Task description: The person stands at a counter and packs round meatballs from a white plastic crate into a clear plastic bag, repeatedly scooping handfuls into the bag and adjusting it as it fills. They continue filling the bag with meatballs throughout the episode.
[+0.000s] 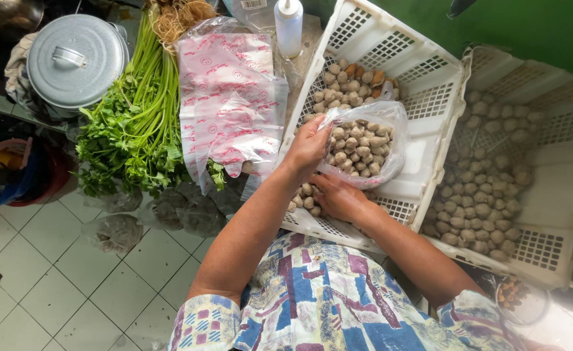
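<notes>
The left hand [307, 148] pinches the rim of a clear bag [363, 144] full of meatballs, held over the white crate [429, 78]. The right hand [339, 198] cups the bag from beneath, among loose meatballs [306, 198]. Celery [133, 123] and printed bags [228, 97] lie left of the crate.

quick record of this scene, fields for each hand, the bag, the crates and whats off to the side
left hand: grips the rim of the clear plastic bag
right hand: under the bag, among loose meatballs
bag: partly filled with meatballs
near crate: white, tilted, meatballs inside
far crate: white, more meatballs
side: celery bunch, printed bags, lidded metal pot, squeeze bottle
</notes>
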